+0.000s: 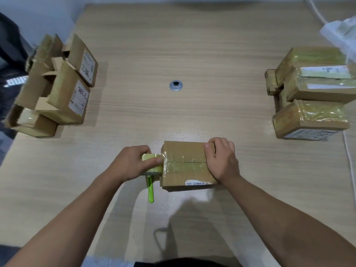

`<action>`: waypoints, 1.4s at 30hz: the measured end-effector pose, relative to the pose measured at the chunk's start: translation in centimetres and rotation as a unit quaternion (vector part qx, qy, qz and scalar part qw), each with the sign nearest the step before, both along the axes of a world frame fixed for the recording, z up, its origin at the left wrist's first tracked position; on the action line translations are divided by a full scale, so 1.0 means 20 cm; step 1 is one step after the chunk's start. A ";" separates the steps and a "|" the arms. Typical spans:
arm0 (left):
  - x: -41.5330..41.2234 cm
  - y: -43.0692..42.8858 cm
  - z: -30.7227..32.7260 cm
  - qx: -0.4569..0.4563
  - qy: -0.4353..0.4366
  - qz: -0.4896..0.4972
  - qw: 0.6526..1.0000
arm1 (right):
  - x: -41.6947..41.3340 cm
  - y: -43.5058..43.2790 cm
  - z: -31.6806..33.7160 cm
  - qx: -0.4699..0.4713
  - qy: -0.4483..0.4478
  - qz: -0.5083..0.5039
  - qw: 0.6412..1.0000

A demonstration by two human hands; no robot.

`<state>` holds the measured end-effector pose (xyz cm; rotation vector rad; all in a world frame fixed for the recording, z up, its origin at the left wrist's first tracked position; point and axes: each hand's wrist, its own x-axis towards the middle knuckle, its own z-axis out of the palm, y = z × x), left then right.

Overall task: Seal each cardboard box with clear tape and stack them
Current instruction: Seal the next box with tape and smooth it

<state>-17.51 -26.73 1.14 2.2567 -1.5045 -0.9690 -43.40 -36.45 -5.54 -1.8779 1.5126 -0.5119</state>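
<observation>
Two grips: left hand [128, 163] clasps tape roll [153, 169]; right hand [222, 158], box [183, 152] apparently lying left-right.

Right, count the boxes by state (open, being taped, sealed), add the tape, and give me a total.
Open boxes, left pile: at least 4 (they overlap)
Box being taped: 1
Sealed boxes, right pile: at least 4
Tape dispenser: 1
Total: at least 10

Both bare forearms reach forward from the lower corners and converge. The left hand [131, 162] curls round the tape roll [152, 160]. The right hand [221, 158] lies palm down, fingers hooked over the right end of the cardboard box [183, 151].
</observation>
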 end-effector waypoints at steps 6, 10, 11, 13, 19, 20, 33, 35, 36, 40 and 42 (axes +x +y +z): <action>-0.02 0.02 0.06 -0.052 0.180 0.061 0.980 | -0.07 -0.02 -0.03 -0.004 -0.059 -0.007 0.998; -0.01 0.01 0.00 -0.052 0.109 0.042 0.992 | -0.06 -0.03 -0.03 0.015 -0.048 -0.001 0.999; 0.00 0.00 -0.01 -0.051 0.074 0.026 0.996 | -0.04 -0.03 -0.02 0.022 -0.037 0.000 0.999; 0.01 -0.02 -0.02 -0.046 0.030 0.003 0.998 | -0.04 -0.03 -0.02 0.027 -0.021 -0.001 0.999; 0.00 -0.08 -0.02 -0.027 0.027 -0.012 0.999 | -0.07 -0.04 -0.08 -0.038 -0.048 0.001 0.998; 0.00 -0.08 -0.03 -0.023 0.040 -0.003 0.999 | -0.07 -0.04 -0.09 -0.042 -0.051 0.002 0.998; -0.19 -0.04 -0.17 -0.097 0.124 0.155 0.975 | -0.19 -0.07 -0.06 -0.020 0.014 -0.012 1.000; -0.18 -0.03 -0.19 -0.101 0.117 0.161 0.975 | -0.18 -0.07 -0.04 -0.005 0.022 -0.018 1.000; -0.16 -0.03 -0.20 -0.099 0.120 0.165 0.974 | -0.16 -0.07 -0.03 0.009 0.028 -0.025 0.999; -0.09 0.00 -0.21 -0.096 0.155 0.166 0.969 | -0.12 -0.06 0.02 0.040 0.047 -0.047 0.997; -0.07 0.02 -0.23 -0.097 0.186 0.195 0.958 | -0.11 -0.05 0.03 0.038 0.056 -0.048 0.997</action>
